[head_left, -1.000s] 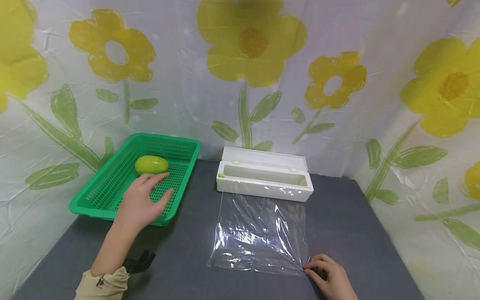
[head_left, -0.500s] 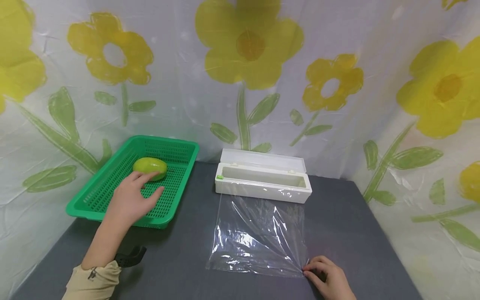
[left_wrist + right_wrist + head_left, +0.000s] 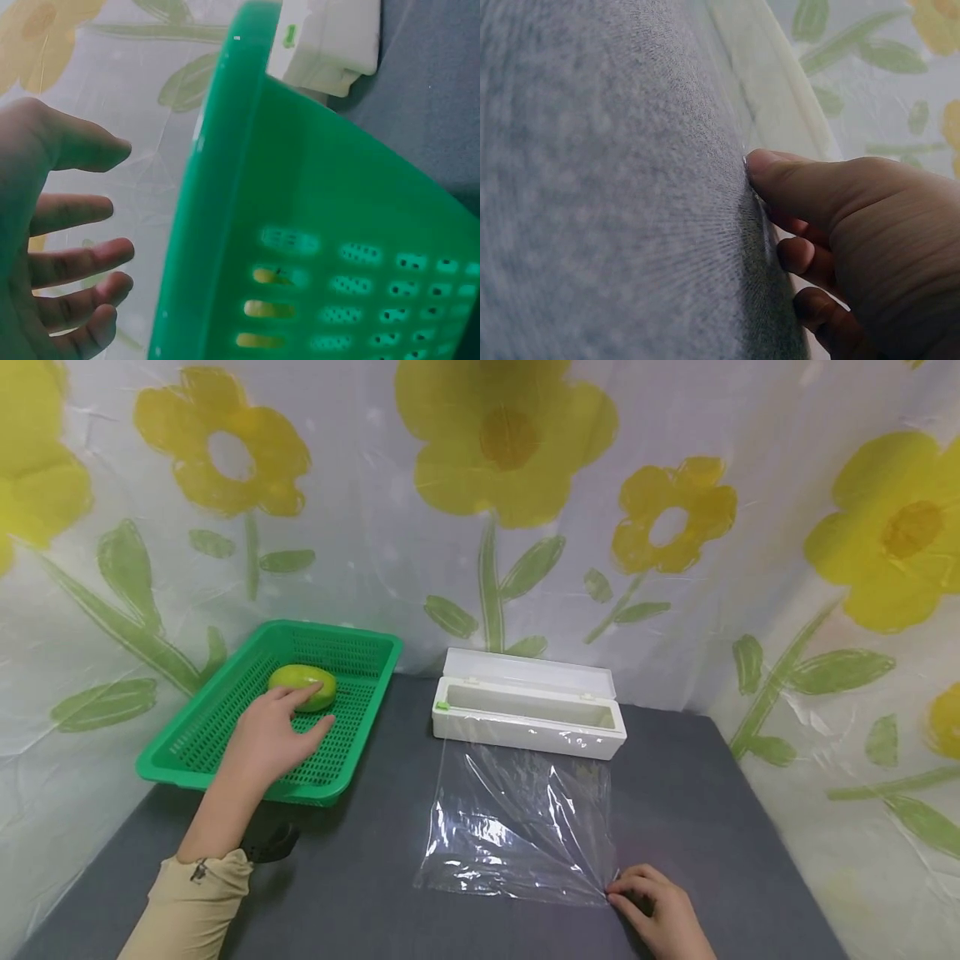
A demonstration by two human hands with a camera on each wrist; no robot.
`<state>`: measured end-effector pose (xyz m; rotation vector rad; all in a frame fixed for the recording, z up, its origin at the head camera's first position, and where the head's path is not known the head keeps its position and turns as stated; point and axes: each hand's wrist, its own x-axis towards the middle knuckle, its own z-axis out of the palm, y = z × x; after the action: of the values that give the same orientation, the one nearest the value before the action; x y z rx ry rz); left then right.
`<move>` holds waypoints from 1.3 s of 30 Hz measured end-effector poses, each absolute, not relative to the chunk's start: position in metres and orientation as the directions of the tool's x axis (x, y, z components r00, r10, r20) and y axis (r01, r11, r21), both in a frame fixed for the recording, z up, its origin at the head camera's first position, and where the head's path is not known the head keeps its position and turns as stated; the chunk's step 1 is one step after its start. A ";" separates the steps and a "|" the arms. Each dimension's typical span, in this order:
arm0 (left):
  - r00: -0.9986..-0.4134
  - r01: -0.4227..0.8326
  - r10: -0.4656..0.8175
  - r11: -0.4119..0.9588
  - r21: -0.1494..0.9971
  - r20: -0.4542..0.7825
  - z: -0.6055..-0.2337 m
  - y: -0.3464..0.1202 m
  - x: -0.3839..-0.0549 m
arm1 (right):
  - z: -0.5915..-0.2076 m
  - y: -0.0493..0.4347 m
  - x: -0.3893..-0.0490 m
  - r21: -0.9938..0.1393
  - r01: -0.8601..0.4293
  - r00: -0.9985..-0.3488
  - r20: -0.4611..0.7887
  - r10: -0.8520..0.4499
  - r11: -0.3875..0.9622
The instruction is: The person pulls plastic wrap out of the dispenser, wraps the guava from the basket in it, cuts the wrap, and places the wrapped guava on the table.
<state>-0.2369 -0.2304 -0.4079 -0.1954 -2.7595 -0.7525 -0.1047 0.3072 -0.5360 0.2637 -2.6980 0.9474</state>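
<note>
Right fingers [image 3: 636, 885] pinch film [image 3: 517, 827]; left fingers [image 3: 298, 697] over basket [image 3: 367, 718].

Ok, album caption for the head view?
Right fingers pinch clear plastic film; left fingers extend over a green rectangular plastic basket.

Clear film [image 3: 510, 827] lies spread, yellow-green fruit [image 3: 297, 676] in basket [image 3: 324, 792].

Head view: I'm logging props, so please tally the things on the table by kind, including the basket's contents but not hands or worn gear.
Green basket: 1
Yellow-green fruit: 1
White lidded box: 1
Clear film sheet: 1
Total: 4
</note>
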 end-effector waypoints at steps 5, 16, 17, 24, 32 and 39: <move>-0.965 0.174 0.057 0.866 0.469 0.255 -0.405 -0.230 -0.239 | -0.534 0.304 -0.106 -0.573 -0.206 -0.962 0.267 -0.056 0.793; -0.953 0.193 0.057 0.872 0.450 0.298 -0.397 -0.235 -0.255 | -0.538 0.310 -0.106 -0.553 -0.314 -0.921 0.374 -0.107 0.772; -0.952 0.195 0.059 0.873 0.447 0.299 -0.395 -0.235 -0.256 | -0.539 0.311 -0.106 -0.552 -0.323 -0.918 0.382 -0.111 0.769; -0.963 0.167 0.052 0.886 0.433 0.264 -0.389 -0.241 -0.262 | -0.541 0.310 -0.106 -0.534 -0.364 -0.897 0.420 -0.134 0.763; -0.963 0.165 0.053 0.890 0.426 0.262 -0.389 -0.248 -0.268 | -0.540 0.308 -0.107 -0.523 -0.391 -0.883 0.445 -0.149 0.757; -0.962 0.172 0.063 0.897 0.408 0.267 -0.392 -0.255 -0.271 | -0.539 0.307 -0.106 -0.518 -0.398 -0.878 0.454 -0.151 0.757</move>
<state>-0.2707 -0.2551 -0.3915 -0.1773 -2.8155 -0.6383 -0.1057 0.3072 -0.5392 0.4192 -2.5672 0.8820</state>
